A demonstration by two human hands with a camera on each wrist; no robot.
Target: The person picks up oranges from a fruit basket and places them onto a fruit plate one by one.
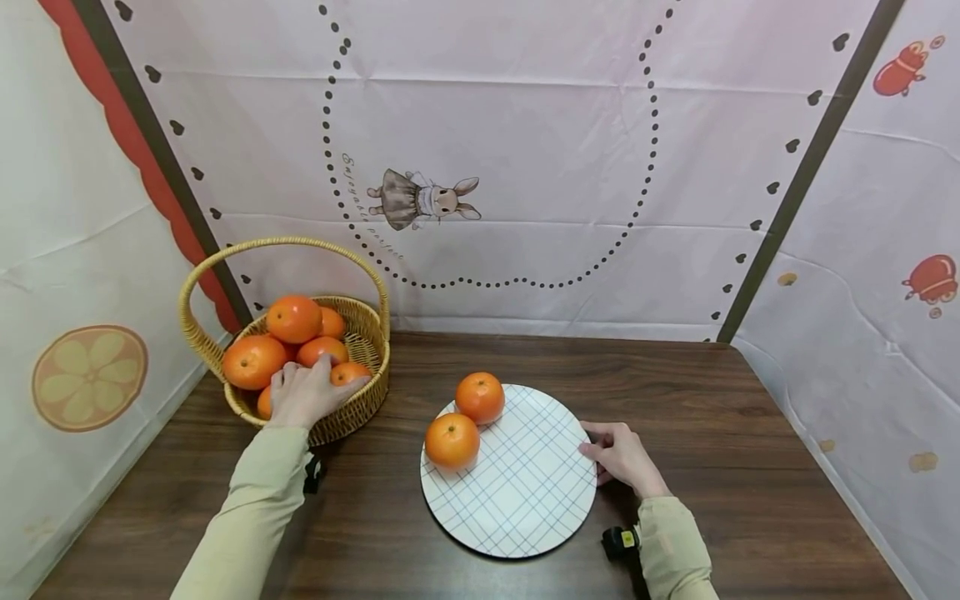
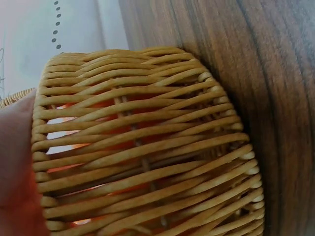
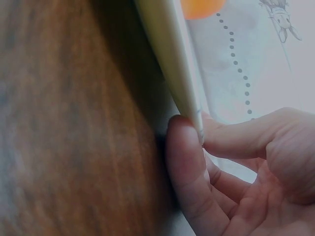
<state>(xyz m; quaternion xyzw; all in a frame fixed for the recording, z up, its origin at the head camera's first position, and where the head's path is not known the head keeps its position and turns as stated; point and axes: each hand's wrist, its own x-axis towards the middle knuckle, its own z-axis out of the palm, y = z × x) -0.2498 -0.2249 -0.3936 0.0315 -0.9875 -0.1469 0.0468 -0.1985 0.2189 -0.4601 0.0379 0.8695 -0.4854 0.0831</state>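
A round white plate (image 1: 525,492) with a blue check pattern lies on the table, two oranges (image 1: 452,442) on its left side. My right hand (image 1: 622,457) pinches the plate's right rim; in the right wrist view the thumb is over the rim (image 3: 189,98) and a finger under it. To the left stands a wicker basket (image 1: 367,408) holding several oranges (image 1: 255,362). My left hand (image 1: 306,393) reaches over its front rim, thumb and fingers around an orange (image 1: 349,374). The basket's woven wall (image 2: 147,147) hides most of that grip in the left wrist view.
The basket's tall handle (image 1: 281,242) arches over the fruit. A dark wooden table (image 1: 705,417) carries everything. Printed cloth (image 1: 487,125) hangs upright behind the table and along both sides. A black wrist camera (image 1: 619,542) sits at the right sleeve.
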